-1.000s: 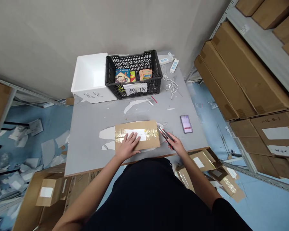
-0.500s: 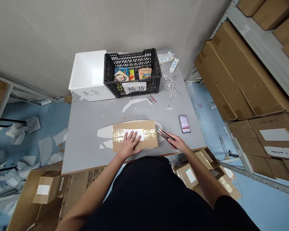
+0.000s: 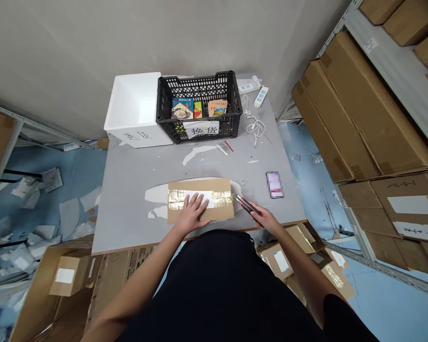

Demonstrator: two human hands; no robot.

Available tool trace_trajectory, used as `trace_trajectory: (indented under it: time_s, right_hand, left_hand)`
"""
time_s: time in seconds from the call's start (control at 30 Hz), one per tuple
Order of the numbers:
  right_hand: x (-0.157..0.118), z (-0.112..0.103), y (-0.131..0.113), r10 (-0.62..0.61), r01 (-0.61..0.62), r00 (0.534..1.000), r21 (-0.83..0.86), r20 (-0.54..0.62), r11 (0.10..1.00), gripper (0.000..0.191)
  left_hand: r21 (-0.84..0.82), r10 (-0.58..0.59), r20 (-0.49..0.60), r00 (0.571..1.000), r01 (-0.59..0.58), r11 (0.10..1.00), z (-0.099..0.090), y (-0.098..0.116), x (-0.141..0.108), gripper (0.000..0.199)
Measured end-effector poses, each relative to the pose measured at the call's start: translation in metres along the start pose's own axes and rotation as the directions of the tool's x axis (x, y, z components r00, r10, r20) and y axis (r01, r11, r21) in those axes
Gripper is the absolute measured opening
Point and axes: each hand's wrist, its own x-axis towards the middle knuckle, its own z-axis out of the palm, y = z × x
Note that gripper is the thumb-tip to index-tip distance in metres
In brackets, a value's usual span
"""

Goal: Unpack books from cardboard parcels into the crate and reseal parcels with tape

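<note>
Near the grey table's (image 3: 128,190) front edge, we log a taped cardboard box (image 3: 199,185); our left hand (image 3: 190,216) lies spread over its label (image 3: 209,195) (partly covered). Our right hand (image 3: 267,219) is wrapped round a utility knife (image 3: 245,204), tip close to the box's right end. Beyond: smartphone (image 3: 275,185), black crate (image 3: 228,127) of booklets (image 3: 182,108), white foam box (image 3: 153,136).

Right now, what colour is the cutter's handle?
The cutter handle is black and red, in the head view.
</note>
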Motion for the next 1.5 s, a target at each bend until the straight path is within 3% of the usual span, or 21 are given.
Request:
trace_trajectory:
  time_s: [0.27, 0.5, 0.63, 0.77, 1.0, 1.5]
  right_hand:
    - [-0.011, 0.003, 0.009, -0.020, 0.020, 1.000, -0.005, 0.007, 1.000, 0.067]
    - [-0.029, -0.006, 0.012, 0.056, -0.051, 0.995, -0.055, 0.087, 0.997, 0.071]
    - [-0.025, -0.010, 0.006, -0.008, 0.007, 1.000, -0.034, -0.030, 0.999, 0.071]
    - [-0.001, -0.007, -0.006, -0.054, 0.052, 0.995, -0.032, -0.084, 0.998, 0.069]
    - [0.022, 0.000, -0.012, -0.080, 0.080, 0.997, -0.033, -0.013, 0.996, 0.067]
    - [0.001, -0.005, -0.021, 0.027, -0.007, 0.991, -0.148, 0.131, 0.989, 0.065]
  left_hand:
    - [0.065, 0.018, 0.011, 1.000, -0.019, 0.998, 0.000, 0.001, 0.001, 0.077]
    - [0.112, 0.071, -0.048, 0.996, -0.065, 0.992, 0.002, -0.002, -0.002, 0.076]
    - [0.115, 0.099, -0.063, 0.993, -0.091, 0.989, 0.004, -0.004, -0.004, 0.076]
    - [0.099, 0.104, -0.079, 0.991, -0.096, 0.990, 0.006, -0.005, -0.005, 0.076]
    - [0.111, 0.103, -0.062, 0.993, -0.096, 0.989, 0.005, -0.005, -0.005, 0.076]
    - [0.112, 0.077, -0.086, 0.993, -0.067, 0.991, 0.011, -0.004, -0.008, 0.073]
